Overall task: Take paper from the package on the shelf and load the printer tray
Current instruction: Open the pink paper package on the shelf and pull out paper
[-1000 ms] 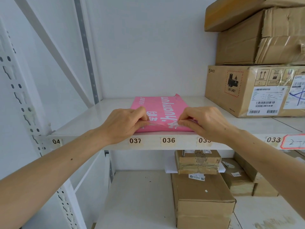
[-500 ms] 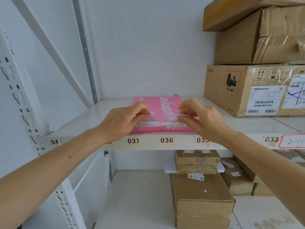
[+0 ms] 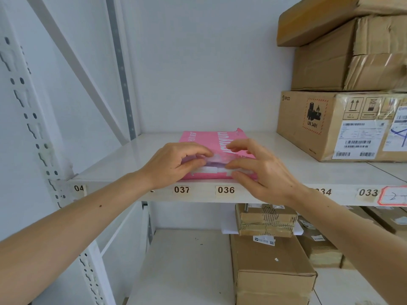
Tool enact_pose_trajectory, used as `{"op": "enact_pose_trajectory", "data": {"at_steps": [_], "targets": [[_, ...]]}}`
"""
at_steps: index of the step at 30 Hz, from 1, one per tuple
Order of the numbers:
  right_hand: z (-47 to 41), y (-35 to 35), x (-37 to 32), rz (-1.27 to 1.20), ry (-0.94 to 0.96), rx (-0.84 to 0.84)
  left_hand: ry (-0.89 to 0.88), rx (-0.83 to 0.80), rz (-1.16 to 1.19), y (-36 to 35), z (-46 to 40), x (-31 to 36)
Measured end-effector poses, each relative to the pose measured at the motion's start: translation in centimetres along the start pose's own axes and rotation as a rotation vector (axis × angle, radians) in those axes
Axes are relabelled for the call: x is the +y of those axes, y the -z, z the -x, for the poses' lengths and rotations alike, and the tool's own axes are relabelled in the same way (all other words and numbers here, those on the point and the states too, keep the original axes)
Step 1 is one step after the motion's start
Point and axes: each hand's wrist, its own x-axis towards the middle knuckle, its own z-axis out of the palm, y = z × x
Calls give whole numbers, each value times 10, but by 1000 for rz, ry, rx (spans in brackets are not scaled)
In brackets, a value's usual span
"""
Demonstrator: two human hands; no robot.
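Observation:
A pink paper package lies flat on the white shelf, its near end torn open. White paper shows in the opening. My left hand pinches the package's upper flap at the left of the opening, thumb below and fingers above. At the right of the opening, my right hand has its fingers spread, the upper ones on the lifted flap and the lower ones against the paper's edge. No printer or tray is in view.
Stacked cardboard boxes fill the shelf's right side, close to the package. More boxes stand on the lower shelf. A perforated upright and diagonal brace bound the left. Number labels run along the shelf's front edge.
Both hands have pulled the package's torn flap up and back, so the opening is wider and more white paper shows. My right fingers have spread apart.

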Motion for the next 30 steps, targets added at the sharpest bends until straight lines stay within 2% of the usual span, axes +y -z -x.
{"op": "enact_pose_trajectory", "data": {"at_steps": [9, 16, 23, 30], "targets": [[0, 5, -8, -144, -72, -70, 123, 27, 100, -3, 3, 10], [-13, -2, -6, -13, -153, -3, 184, -4, 155, -1, 4, 14], [-31, -7, -6, 197, -177, -18, 228, -24, 169, 0, 2, 13], [-37, 0, -6, 99, -237, -83, 221, -5, 184, 0, 2, 15]]}}
